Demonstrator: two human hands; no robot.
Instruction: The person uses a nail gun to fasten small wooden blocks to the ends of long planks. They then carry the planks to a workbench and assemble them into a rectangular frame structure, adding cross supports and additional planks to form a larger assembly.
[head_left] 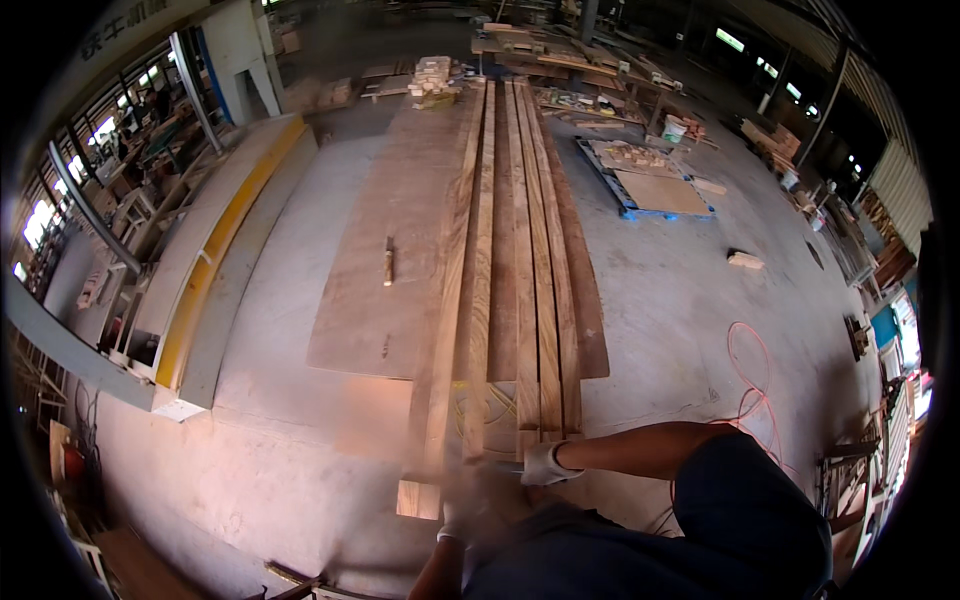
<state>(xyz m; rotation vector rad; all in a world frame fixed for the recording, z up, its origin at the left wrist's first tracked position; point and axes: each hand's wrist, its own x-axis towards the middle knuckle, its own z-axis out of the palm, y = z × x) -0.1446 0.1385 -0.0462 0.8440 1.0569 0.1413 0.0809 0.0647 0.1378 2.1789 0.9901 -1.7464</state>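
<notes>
Several long wooden beams (482,270) lie side by side, running away from me on a brown board-topped table (350,310). The leftmost beam (436,405) sticks out nearest to me, its pale sawn end (418,500) facing me. My left hand (455,522), in a whitish glove, is low beside that end; its fingers are hidden in blur. Close to the near ends of the right-hand beams is my right hand (548,463), also gloved, with curled fingers. A thin dark strip shows beside it, too blurred to name. A short wood stick (388,262) lies on the table's left part.
A long bench with a yellow strip (225,235) stands on the left. At the table's far end is a stack of small wood blocks (433,78). A blue-edged pallet (660,190), a wood offcut (745,260) and a looped red hose (752,385) are on the floor to the right.
</notes>
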